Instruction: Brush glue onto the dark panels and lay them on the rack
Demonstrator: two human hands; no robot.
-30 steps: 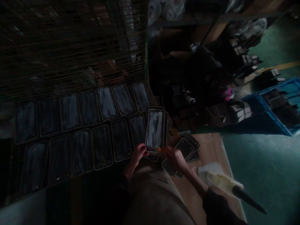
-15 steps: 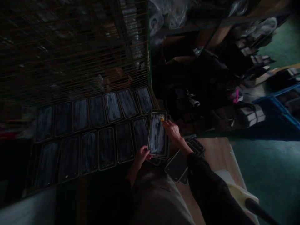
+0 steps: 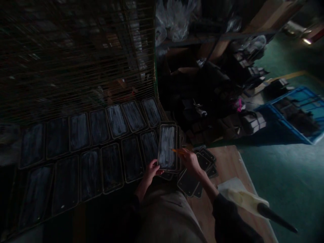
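Note:
A dark rectangular panel (image 3: 167, 145) with a pale rim and whitish streaks along its face lies on a small stack of like panels. My left hand (image 3: 151, 172) grips its lower left corner, thumb on top. In my right hand (image 3: 190, 161) is a small orange-handled brush (image 3: 178, 151), its tip down on the panel's right half; the bristles are hard to make out. Below my right forearm, several unstreaked dark panels (image 3: 187, 182) lie loosely overlapped on a wooden board.
Two rows of streaked panels (image 3: 92, 173) cover the rack to the left, before a wire mesh (image 3: 121, 84). On the wooden board (image 3: 227, 162) at right lies a pale yellow container (image 3: 244, 199) with a dark handle-like end. A blue crate (image 3: 286, 123) stands beyond.
My right hand has drawn the brush down the panel from near its top right corner to about mid-height. My left hand keeps its hold. The view has shifted slightly.

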